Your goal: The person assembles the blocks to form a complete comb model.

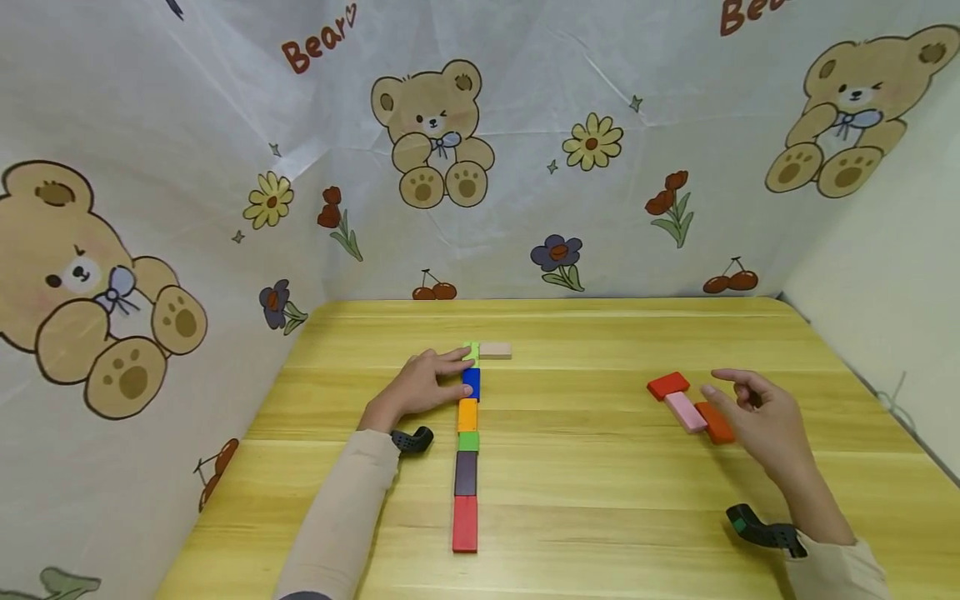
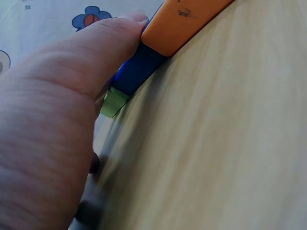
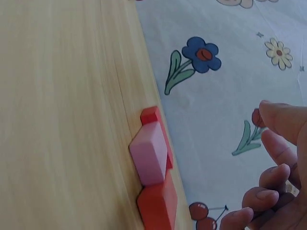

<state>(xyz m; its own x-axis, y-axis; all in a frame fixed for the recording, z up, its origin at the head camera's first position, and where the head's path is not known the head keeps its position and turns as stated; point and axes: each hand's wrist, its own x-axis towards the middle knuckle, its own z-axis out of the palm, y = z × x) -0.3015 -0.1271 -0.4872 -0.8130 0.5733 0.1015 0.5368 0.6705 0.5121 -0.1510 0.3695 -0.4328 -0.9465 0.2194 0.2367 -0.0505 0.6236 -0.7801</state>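
Observation:
My left hand reaches from the left over the far end of a straight row of toy blocks. Its fingertips touch the lime block, and its thumb rests on the blue block. Toward me the row runs on with an orange block, a green one, a dark purple one and a red one. At the right, my right hand hovers with nothing in it, fingers loosely bent, beside a red block, a pink block and an orange-red block.
A pale beige block lies crosswise against the lime block's right side. The wooden table ends at a cloth backdrop printed with bears and flowers. A white wall stands at the right.

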